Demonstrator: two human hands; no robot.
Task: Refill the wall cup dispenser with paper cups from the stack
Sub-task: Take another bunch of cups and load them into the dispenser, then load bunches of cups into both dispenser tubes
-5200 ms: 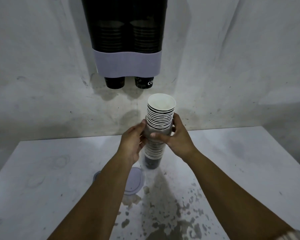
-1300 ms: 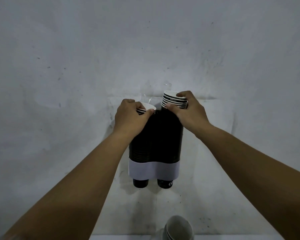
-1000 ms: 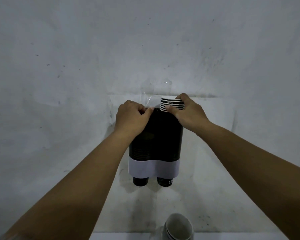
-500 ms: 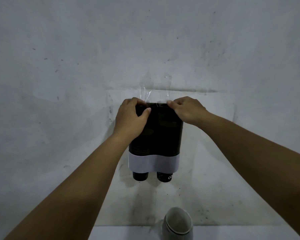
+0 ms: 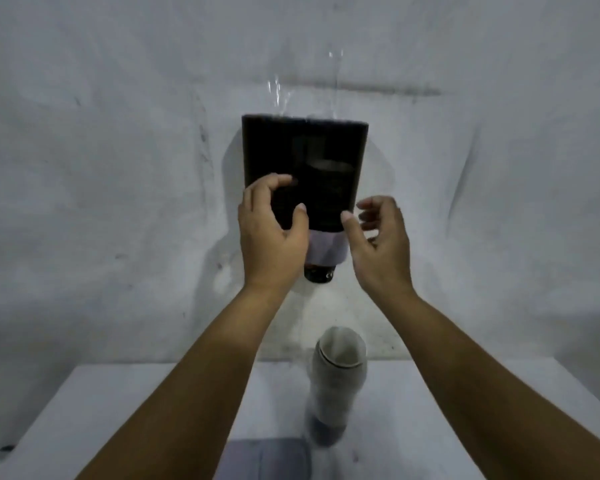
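Dispenser [image 5: 305, 150]: dark glossy plastic. Cups [image 5: 338, 379]: white paper, clear film-wrapped. Wall [image 5: 101, 150]: rough, matt. Table [image 5: 136, 410]: smooth white.

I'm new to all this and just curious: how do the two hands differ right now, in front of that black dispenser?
The left hand is raised higher, overlapping the dispenser front, while the right hand sits lower, beside its right edge. The left hand shows its back to the camera; the right hand is turned so its palm side and loosely curled fingers show. Both are empty, with relaxed fingers.
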